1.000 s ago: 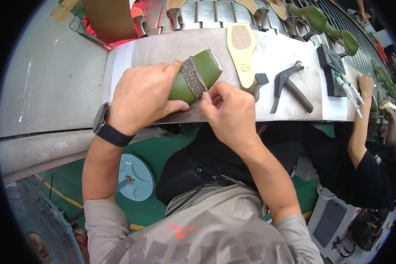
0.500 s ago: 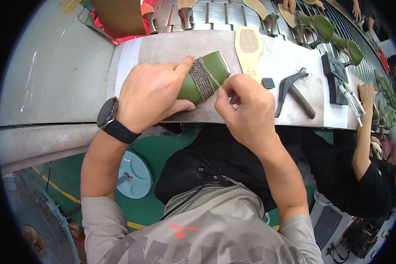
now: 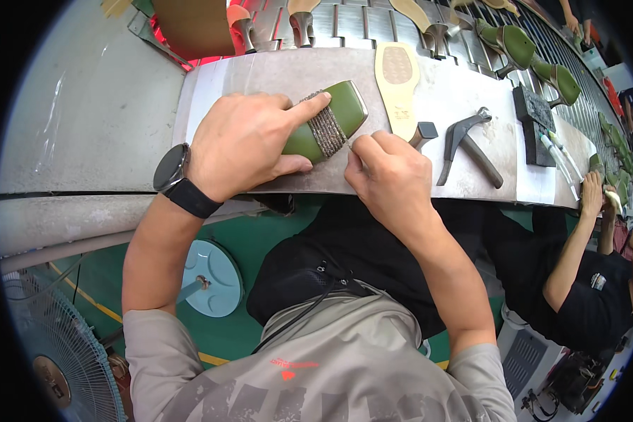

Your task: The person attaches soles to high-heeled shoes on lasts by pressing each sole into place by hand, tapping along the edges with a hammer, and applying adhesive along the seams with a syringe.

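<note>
A green square-toed shoe [image 3: 349, 105] lies tilted on the bench, wrapped across its middle by several turns of a glittery brown-grey cord [image 3: 327, 133]. My left hand [image 3: 239, 144] holds it from the left, index finger pressed along the cord and thumb against the near side. The rest of the shoe is hidden under that hand. My right hand [image 3: 392, 176] is closed in a pinch at the shoe's near right side, gripping the cord's loose end, a short bit of which shows at the fingertips. A dark-capped shoe heel [image 3: 425, 131] is just beyond my right hand.
A cream insole [image 3: 397, 77] and a hammer [image 3: 464, 144] lie on the bench [image 3: 274, 70]. Farther right are a black block [image 3: 534, 116] and several slim white tubes [image 3: 560, 156]. Heeled shoes stand on the conveyor [image 3: 337, 24] behind. A co-worker [image 3: 584, 281] sits at right.
My left index finger has stretched farther along over the cord. My right hand has dropped slightly toward me, and the strand runs lower. The co-worker's arm has shifted; a hand has left the conveyor.
</note>
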The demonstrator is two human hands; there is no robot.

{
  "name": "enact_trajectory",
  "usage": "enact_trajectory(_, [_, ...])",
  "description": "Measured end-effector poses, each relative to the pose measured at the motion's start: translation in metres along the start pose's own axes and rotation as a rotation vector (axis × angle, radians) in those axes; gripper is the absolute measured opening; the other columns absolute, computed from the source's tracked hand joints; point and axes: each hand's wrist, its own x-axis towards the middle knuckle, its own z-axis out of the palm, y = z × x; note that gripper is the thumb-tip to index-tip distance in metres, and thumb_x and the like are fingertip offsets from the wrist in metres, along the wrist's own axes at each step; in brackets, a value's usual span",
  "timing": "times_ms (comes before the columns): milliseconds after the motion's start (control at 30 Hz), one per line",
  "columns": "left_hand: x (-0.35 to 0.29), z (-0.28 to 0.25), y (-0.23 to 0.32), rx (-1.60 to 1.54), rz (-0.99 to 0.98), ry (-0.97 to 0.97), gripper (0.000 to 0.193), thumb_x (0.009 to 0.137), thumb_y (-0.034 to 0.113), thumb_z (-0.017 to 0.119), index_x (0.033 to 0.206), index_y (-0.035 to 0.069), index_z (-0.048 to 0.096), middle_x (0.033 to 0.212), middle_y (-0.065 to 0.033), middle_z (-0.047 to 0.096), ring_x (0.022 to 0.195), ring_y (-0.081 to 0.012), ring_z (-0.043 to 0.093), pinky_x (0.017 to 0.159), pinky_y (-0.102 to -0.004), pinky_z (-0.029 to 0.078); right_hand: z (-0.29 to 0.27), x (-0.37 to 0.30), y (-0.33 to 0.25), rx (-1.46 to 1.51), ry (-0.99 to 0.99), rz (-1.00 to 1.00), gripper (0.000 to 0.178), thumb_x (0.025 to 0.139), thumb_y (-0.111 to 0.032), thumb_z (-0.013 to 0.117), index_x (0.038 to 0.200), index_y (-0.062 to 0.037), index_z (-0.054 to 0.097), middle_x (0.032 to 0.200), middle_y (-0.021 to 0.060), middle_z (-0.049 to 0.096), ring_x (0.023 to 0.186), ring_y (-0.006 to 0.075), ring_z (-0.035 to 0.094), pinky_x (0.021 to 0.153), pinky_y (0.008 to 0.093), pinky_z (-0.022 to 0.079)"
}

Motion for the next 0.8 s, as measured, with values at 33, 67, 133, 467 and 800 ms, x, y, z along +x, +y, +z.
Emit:
enact_trajectory(33, [0.002, 0.003, 0.000, 0.008, 0.032, 0.012, 0.079, 0.073, 0.031, 0.087, 0.144, 0.012, 0.058, 0.113, -0.0131, 0.072, 0.103, -0.0306, 0.069, 0.087, -0.0438, 0.053, 0.003, -0.002, 0.002, -0.005, 0.001, 0.007, 0.016, 0.077, -0.005, 0.078, 0.079, -0.0072, 0.062, 0.071, 0.0070, 0.058, 0.063, 0.0267, 0.061, 0.056, 0.0401, 0.049])
enact_trajectory(67, [0.000, 0.007, 0.007, 0.097, 0.059, 0.096, 0.076, 0.075, 0.028, 0.085, 0.144, 0.010, 0.059, 0.122, -0.0140, 0.070, 0.112, -0.0303, 0.067, 0.094, -0.0444, 0.051, 0.007, -0.003, 0.005, -0.028, 0.013, -0.010, 0.017, 0.074, -0.005, 0.077, 0.078, -0.0092, 0.061, 0.072, 0.0055, 0.057, 0.065, 0.0244, 0.062, 0.056, 0.0390, 0.050])
enact_trajectory(133, [-0.001, 0.021, 0.027, 0.235, 0.050, 0.187, 0.074, 0.077, 0.024, 0.082, 0.144, 0.004, 0.057, 0.135, -0.0168, 0.065, 0.127, -0.0308, 0.061, 0.108, -0.0462, 0.046, 0.015, -0.006, 0.008, -0.047, 0.024, -0.023, 0.017, 0.072, -0.006, 0.076, 0.077, -0.0111, 0.060, 0.073, 0.0039, 0.057, 0.068, 0.0220, 0.063, 0.057, 0.0378, 0.051])
enact_trajectory(467, [0.023, 0.028, -0.017, -0.119, 0.033, 0.195, 0.069, 0.083, 0.029, 0.077, 0.139, -0.005, 0.055, 0.104, -0.0242, 0.070, 0.095, -0.0425, 0.065, 0.087, -0.0469, 0.052, 0.021, -0.004, 0.005, 0.120, 0.064, 0.106, 0.009, 0.084, -0.006, 0.077, 0.089, -0.0054, 0.071, 0.077, 0.0078, 0.065, 0.068, 0.0230, 0.066, 0.060, 0.0356, 0.052])
enact_trajectory(800, [0.024, 0.031, -0.021, -0.508, 0.066, 0.053, 0.059, 0.090, 0.021, 0.073, 0.141, -0.003, 0.056, 0.114, -0.0275, 0.071, 0.099, -0.0433, 0.069, 0.089, -0.0414, 0.054, 0.001, 0.013, -0.013, 1.199, -0.016, 0.876, 0.020, 0.097, -0.017, 0.070, 0.101, 0.0030, 0.070, 0.086, 0.0034, 0.072, 0.075, 0.0091, 0.068, 0.066, 0.0251, 0.053])
